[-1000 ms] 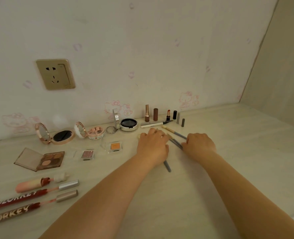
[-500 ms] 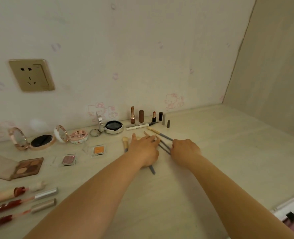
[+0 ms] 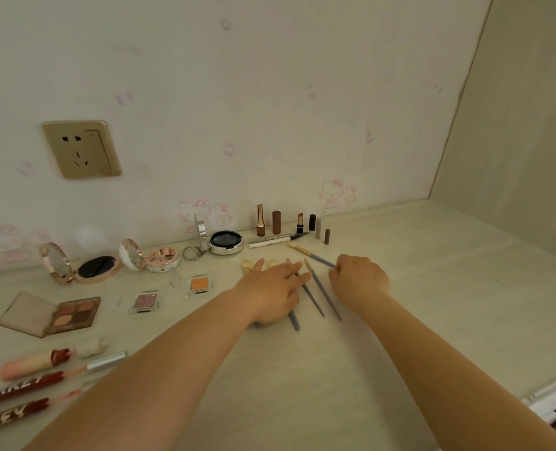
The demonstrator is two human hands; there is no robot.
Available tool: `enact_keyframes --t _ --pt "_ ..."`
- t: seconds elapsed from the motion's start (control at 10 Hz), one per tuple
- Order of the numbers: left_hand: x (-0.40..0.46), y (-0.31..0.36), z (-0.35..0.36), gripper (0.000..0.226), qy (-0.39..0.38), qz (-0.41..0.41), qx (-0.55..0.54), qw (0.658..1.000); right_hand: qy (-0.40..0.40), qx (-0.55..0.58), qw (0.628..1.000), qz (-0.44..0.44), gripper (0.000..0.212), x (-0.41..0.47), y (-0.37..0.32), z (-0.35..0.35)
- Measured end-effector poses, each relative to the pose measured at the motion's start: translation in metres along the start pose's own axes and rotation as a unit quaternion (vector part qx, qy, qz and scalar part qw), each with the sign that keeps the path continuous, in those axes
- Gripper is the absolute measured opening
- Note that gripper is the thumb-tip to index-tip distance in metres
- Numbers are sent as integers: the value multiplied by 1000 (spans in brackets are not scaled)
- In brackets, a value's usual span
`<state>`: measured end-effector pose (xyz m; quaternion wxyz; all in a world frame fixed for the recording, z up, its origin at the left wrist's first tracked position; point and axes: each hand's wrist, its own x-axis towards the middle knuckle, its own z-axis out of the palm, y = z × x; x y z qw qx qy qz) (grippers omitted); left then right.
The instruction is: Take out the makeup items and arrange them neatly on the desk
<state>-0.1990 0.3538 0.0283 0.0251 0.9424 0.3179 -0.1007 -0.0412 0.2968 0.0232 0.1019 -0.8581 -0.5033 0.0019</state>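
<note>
Your left hand (image 3: 271,292) lay flat, fingers spread, on the grey-handled brushes (image 3: 322,289) at mid-desk (image 3: 433,304). Your right hand (image 3: 359,278) pinched the angled brush (image 3: 309,253) handle's end, below the lipsticks (image 3: 276,222).

A gold-coloured wall socket (image 3: 81,149) sits on the wall at about ten o'clock, its plate tilted slightly in this wide view. The wall itself is covered in pale wallpaper (image 3: 270,92) printed with faint pink cartoon cats and bows; the clearest cat figures show at about twelve o'clock, low along the desk line. At two o'clock a plain beige side panel (image 3: 524,125) meets the wallpaper in a corner. At about four o'clock, past the desk edge, a white strip (image 3: 550,402) and something dark and pink show, too blurred to identify.
</note>
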Motion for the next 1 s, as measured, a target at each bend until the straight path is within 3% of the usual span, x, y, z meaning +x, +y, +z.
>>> enact_keyframes --t 0.1,0.4,0.9,1.0 --pt "0 -3 3 50 10 -7 -5 1000 35 13 999 24 24 8 5 4" --pt "-13 -19 11 50 49 -19 -27 998 -27 -22 999 -4 27 11 7 12" --pt "-69 -20 10 55 209 -72 -101 970 -7 -19 1000 23 26 -45 8 11" --pt "-101 -26 13 54 299 -84 -158 938 48 137 989 42 23 -55 13 13"
